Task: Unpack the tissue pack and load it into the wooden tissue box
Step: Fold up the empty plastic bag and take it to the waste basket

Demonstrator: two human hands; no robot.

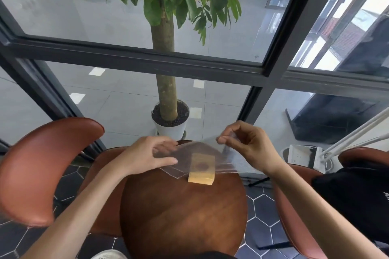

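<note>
The person holds a clear plastic wrapper (197, 153) stretched between both hands above the far part of the round wooden desk (183, 216). The left hand (147, 154) grips the left end of the wrapper: its fingers (166, 143) are bent and closed on the film, with the thumb below and the other fingers above. The right hand (246, 145) is a little higher and pinches the right upper edge of the film between the thumb and the index fingertip, while its other fingers are curled loosely behind. The wrapper is spread flat like a sheet, and its long axis goes from the left fingers to the right fingers, rising slightly toward the right. One lower corner of the film hangs down near the desk, below the left thumb.

The wooden tissue box (201, 171) stands on the desk between the two hands, lower than the fingers and partly behind the film, so its top is seen through the plastic. Its long axis goes away from the person, and a dark oval opening in its top faces upward. It is not possible to tell from this view whether tissues are inside the wrapper or the box.
</note>
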